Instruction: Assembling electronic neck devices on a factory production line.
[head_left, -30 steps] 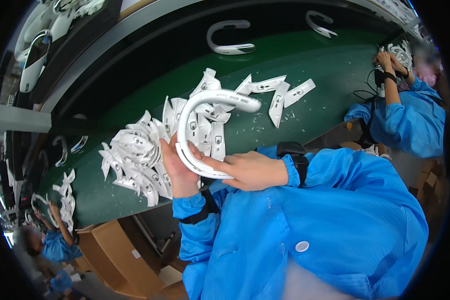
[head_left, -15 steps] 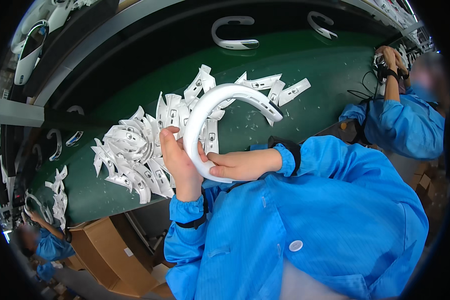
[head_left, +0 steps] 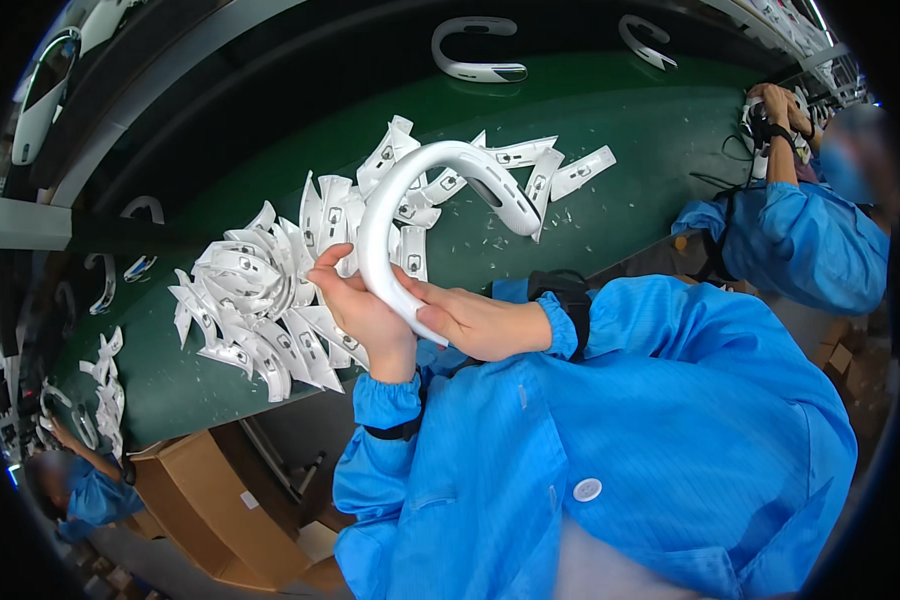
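I hold the white U-shaped band [head_left: 410, 200] above the green table [head_left: 650, 130], my left hand [head_left: 365, 310] pinching its lower arm with curled fingers and my right hand [head_left: 470, 322] cupping the tip from four o'clock; I judge a steady two-handed grip near that end keeps it from twisting. The heap of white curved parts [head_left: 260, 300] at nine o'clock hides behind my knuckles, and the band's inner face is hard to read.
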Demonstrator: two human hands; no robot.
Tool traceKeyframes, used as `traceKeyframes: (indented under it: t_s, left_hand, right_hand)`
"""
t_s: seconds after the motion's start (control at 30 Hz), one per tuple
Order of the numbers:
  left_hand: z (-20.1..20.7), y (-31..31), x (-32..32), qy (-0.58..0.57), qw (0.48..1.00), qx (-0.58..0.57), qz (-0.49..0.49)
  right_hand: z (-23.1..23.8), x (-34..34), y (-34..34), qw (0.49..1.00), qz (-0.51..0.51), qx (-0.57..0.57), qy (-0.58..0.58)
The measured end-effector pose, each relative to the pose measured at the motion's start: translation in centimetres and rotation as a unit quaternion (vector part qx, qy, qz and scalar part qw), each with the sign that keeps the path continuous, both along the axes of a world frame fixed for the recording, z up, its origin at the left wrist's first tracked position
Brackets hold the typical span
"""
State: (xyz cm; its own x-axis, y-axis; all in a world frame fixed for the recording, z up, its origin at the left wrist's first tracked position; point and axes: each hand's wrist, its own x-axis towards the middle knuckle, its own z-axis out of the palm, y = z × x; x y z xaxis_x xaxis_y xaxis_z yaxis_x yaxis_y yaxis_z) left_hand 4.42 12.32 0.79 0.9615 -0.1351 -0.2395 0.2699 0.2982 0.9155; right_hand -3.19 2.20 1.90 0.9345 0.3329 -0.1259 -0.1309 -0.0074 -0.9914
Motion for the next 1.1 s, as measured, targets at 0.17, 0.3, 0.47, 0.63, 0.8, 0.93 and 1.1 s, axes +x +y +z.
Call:
traceKeyframes:
  t_s: [0.17, 0.3, 0.47, 0.63, 0.8, 0.93, 1.1]
  left_hand:
    - [0.3, 0.2, 1.1, 0.068, 0.997, -0.024, -0.005]
    - [0.6, 0.0, 1.2, 0.04, 0.995, -0.056, -0.072]
    - [-2.1, 0.1, -0.6, 0.025, 0.986, -0.057, -0.153]
    - [-1.7, -0.9, -3.0, 0.091, 0.933, -0.106, -0.331]
    - [-0.2, -1.7, -3.5, 0.007, 0.917, 0.123, -0.38]
    - [-2.5, -2.6, -4.8, -0.186, 0.911, 0.236, -0.282]
    - [-3.1, -2.4, -5.0, -0.06, 0.94, 0.162, -0.293]
  right_hand:
    - [-0.2, 0.2, 0.4, 0.997, -0.054, 0.038, 0.028]
    - [-0.5, 1.1, 0.1, 0.983, -0.143, 0.11, 0.034]
    - [0.5, 3.6, -2.6, 0.88, -0.329, 0.295, 0.174]
    - [0.4, 4.3, -3.6, 0.918, -0.313, 0.204, 0.133]
    - [1.3, 6.8, -6.9, 0.919, -0.334, 0.169, 0.128]
    - [1.2, 6.9, -6.1, 0.924, -0.327, 0.175, 0.092]
    - [-0.6, 6.1, -5.4, 0.907, -0.363, 0.186, 0.107]
